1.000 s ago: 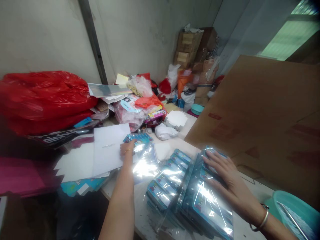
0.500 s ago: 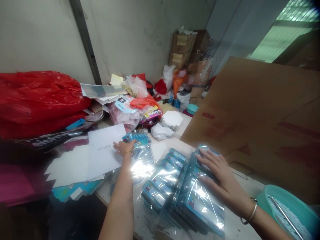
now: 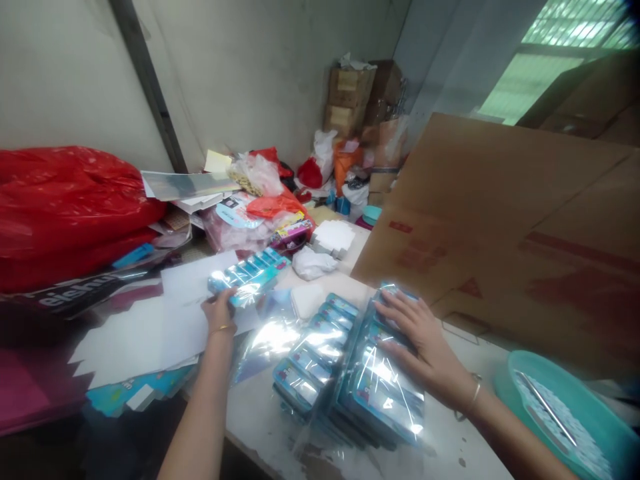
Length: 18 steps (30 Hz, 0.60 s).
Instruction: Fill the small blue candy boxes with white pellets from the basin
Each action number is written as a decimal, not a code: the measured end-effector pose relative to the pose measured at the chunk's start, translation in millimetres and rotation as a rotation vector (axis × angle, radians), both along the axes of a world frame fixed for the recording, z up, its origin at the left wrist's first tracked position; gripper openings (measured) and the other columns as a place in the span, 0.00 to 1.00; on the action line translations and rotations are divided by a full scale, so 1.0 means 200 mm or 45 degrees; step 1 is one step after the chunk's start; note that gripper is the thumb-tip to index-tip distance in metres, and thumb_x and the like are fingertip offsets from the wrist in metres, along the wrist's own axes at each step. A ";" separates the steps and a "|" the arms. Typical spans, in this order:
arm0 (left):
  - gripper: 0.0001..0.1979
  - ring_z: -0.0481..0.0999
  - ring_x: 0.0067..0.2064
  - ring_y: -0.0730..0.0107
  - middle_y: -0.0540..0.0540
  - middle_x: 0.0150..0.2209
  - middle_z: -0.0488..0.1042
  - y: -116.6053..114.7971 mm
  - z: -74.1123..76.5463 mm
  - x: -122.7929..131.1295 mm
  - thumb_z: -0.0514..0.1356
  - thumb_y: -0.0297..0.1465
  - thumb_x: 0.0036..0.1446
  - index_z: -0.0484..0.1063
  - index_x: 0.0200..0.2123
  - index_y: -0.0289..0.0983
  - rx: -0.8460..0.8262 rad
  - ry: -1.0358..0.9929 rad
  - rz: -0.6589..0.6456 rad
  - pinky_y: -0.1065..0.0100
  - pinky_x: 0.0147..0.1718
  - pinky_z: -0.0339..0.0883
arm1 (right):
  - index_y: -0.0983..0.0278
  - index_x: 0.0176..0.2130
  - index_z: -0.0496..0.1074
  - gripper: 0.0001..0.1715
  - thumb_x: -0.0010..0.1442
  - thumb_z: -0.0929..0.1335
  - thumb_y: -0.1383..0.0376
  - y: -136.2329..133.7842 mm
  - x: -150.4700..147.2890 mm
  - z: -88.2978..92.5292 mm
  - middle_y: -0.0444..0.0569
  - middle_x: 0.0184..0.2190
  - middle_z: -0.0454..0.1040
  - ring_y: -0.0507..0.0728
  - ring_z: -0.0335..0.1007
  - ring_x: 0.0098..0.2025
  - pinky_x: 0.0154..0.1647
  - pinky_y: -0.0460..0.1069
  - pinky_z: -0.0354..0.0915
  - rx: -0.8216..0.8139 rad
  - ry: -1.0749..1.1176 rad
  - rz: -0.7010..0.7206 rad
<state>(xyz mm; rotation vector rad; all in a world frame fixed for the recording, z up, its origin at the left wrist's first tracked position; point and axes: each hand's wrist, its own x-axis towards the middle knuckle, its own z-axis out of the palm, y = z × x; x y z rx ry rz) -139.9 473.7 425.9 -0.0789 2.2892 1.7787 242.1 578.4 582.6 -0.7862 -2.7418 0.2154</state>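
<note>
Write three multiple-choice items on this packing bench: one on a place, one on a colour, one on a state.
1. Where does the right hand rest?
A. in the teal basin
B. flat on the wrapped stack of blue packs
C. on the red bag

2. What colour is the big plastic bag at the left?
A. red
B. green
C. black

3. How does the left hand stand?
A. open and bare
B. out of view
C. fingers closed on a strip of blue packs, lifted over the white sheets

Answers: 1 B, the palm lies spread on the shiny wrap. 2 A, it is plainly red. 3 C, the fingers grip the near end of the strip.
</note>
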 end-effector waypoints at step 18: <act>0.45 0.68 0.53 0.52 0.36 0.51 0.62 -0.43 0.37 1.18 0.70 0.39 0.38 0.51 0.56 0.35 0.233 0.885 -0.641 0.54 0.53 0.64 | 0.57 0.60 0.62 0.37 0.60 0.59 0.41 0.00 0.03 0.02 0.49 0.65 0.54 0.68 0.42 0.68 0.65 0.71 0.35 -0.108 0.080 0.015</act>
